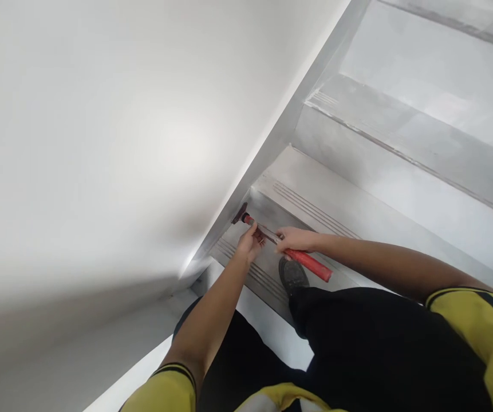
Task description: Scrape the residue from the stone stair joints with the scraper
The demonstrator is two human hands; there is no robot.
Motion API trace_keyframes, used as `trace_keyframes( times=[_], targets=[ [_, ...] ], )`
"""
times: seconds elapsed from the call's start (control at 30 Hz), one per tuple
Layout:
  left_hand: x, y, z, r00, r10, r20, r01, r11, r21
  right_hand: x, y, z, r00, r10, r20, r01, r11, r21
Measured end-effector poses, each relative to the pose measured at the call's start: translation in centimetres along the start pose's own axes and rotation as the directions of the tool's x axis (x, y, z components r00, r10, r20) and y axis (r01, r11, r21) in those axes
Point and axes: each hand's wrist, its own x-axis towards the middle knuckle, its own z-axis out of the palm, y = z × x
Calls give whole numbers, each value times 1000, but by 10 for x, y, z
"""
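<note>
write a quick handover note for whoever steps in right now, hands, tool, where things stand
Left hand: on the front part of the red-handled tool, near its dark head, steadying it.
Right hand: closed around the red handle further back.
Tool: lies low across the grey stair step, head pressed at the corner where the step meets the wall skirting. What the head does there is too small to tell.
Person: leaning over the stairs, dark shoe planted on the step just below the hands.
Done: tool set at the corner. Left: nothing visible shows how far the work at the corner has got.
</note>
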Motion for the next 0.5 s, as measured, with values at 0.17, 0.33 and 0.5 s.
trace_keyframes(
  times=[0.17,0.33,0.5],
  targets=[
    [-10,-30,-3,996,-50,69,49,999,11,-34,37,-8,998,57,33,-45,957,-287],
    [-9,-46,9,988,-36,153,30,999,37,-55,76,-2,993,78,-93,-110,895,-433],
    [-1,-29,4,985,-11,174,0,998,63,-60,91,1,987,70,-147,-128,895,-427]
  ],
)
